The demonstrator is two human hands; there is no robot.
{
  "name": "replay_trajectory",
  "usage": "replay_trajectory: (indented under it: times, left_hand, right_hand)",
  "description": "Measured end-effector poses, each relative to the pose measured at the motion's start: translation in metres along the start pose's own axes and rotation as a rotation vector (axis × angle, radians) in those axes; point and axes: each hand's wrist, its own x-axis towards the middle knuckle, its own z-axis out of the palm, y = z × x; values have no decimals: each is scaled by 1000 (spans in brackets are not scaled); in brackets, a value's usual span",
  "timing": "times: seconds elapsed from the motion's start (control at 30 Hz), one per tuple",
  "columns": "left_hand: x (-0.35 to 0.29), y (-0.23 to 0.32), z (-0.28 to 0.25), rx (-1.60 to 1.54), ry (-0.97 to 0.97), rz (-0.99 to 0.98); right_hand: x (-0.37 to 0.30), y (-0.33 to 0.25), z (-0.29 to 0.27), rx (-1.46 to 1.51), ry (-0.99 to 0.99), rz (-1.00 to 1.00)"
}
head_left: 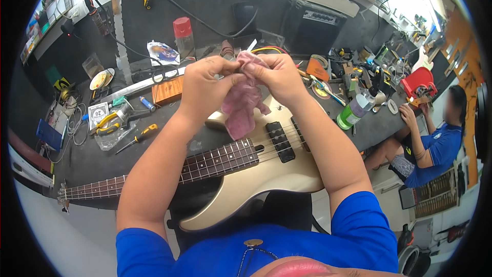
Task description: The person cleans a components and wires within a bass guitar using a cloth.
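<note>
Both my hands are raised over the body of a gold bass guitar (246, 184), which lies across the bench edge with its neck toward the left. Between them hangs a crumpled pink cloth (240, 107). My left hand (212, 79) pinches the cloth's upper part with thumb and fingers. Close beside it, my right hand (277, 77) grips the top of the same cloth, its thumb pressed on the fabric. The cloth's lower end hangs in front of the strings, near the end of the fretboard. Whether the cloth touches the bass I cannot tell.
Left on the bench are a screwdriver (137, 138), yellow pliers (106, 123) and a wooden block (167, 91). A red-capped spray can (183, 38) stands behind. A green-liquid bottle (353, 110) stands at right, near a seated person in blue (443, 146). An amplifier (312, 23) sits at the back.
</note>
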Motion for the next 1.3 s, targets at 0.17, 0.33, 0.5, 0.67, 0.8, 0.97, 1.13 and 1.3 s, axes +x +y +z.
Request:
replay_trajectory:
  times: [0.17,0.33,0.5,0.67,0.8,0.97,1.13,1.3]
  left_hand:
    - [1,0,3,-56,-14,-17]
    - [-2,-3,3,19,-31,-10]
    - [-3,-3,6,-17,2,25]
    - [-5,3,9,-50,0,-60]
    - [-3,0,6,-25,-48,-75]
    - [-3,-8,8,-169,-47,-156]
    - [0,0,5,-371,-63,-375]
    - [-3,-16,6,-565,-121,-409]
  right_hand:
    - [1,1,4,239,14,9]
    - [4,10,-7,55,-15,38]
    - [3,1,5,302,52,77]
    - [1,9,6,281,18,42]
    - [1,5,2,6,57,0]
    - [7,3,-1,220,178,1]
    - [0,5,4,-376,29,-333]
    - [2,3,3,-527,93,-357]
